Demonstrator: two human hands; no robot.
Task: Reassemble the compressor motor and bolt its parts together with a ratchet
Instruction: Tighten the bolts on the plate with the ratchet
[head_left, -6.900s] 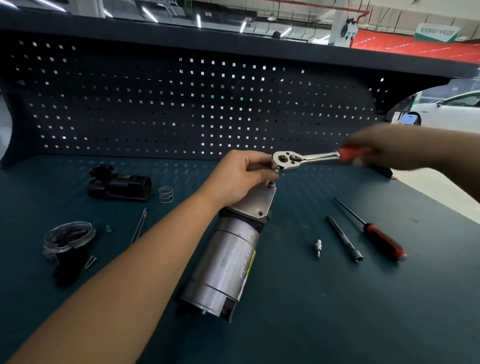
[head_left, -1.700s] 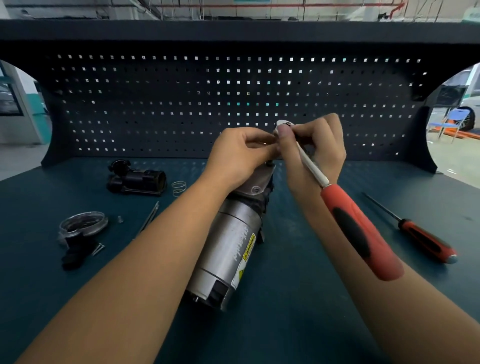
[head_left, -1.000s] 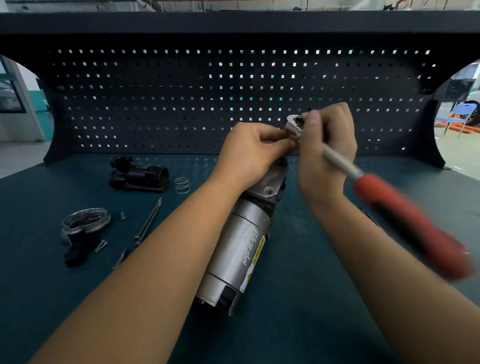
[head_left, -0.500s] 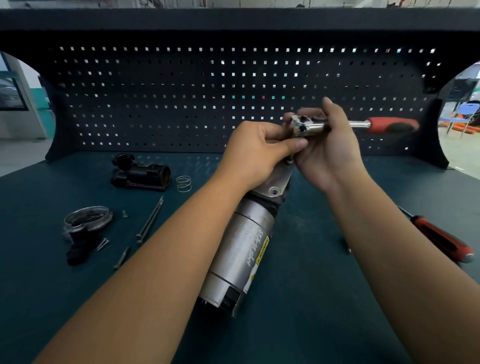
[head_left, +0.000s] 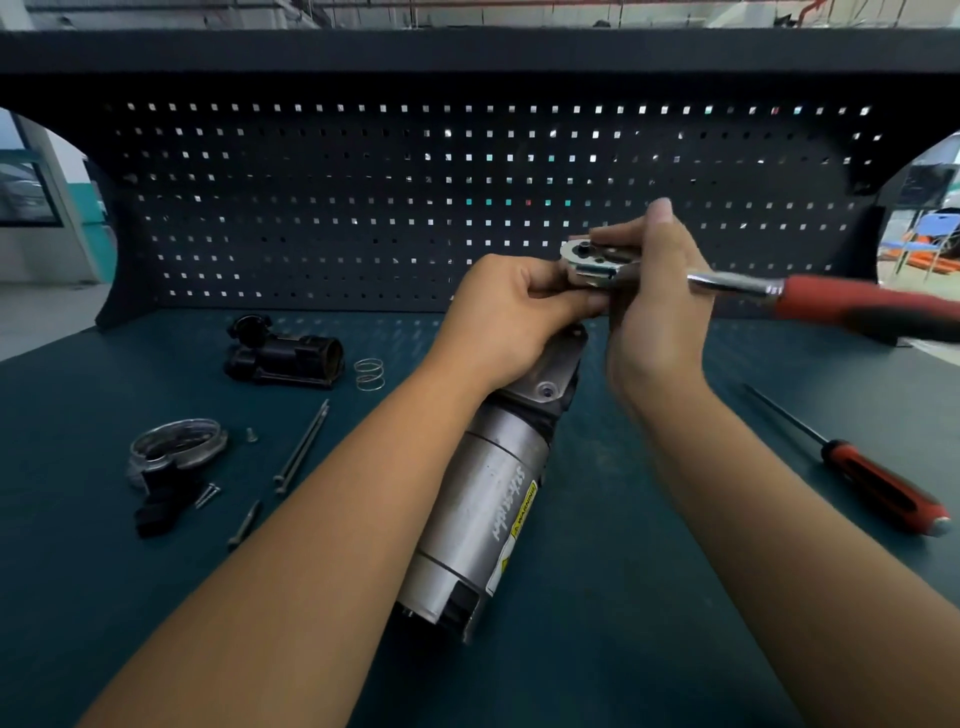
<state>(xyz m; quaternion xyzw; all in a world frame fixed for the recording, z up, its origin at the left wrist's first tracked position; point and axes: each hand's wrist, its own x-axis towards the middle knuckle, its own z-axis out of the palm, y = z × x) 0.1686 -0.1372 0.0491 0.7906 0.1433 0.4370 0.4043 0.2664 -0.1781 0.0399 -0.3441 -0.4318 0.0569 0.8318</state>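
The silver compressor motor (head_left: 483, 514) stands tilted on the green bench, its far end raised. My left hand (head_left: 511, 317) grips that raised end at the cast bracket (head_left: 553, 379). The ratchet (head_left: 727, 283) has its chrome head just above the bracket and its red handle pointing right. My right hand (head_left: 652, 306) holds the ratchet near the head, fingers wrapped round the neck. Whatever sits under the ratchet head is hidden by my fingers.
A black housing (head_left: 283, 356) and a spring (head_left: 370, 374) lie at the back left. A clear-lidded part (head_left: 174, 449), two long bolts (head_left: 304, 447) and small screws (head_left: 208, 493) lie at the left. A red-handled screwdriver (head_left: 878, 480) lies at the right. The pegboard (head_left: 415, 182) closes the back.
The ratchet handle has swung from near my right forearm out to the right. My right hand stays at the ratchet head, my left stays on the motor's raised end.
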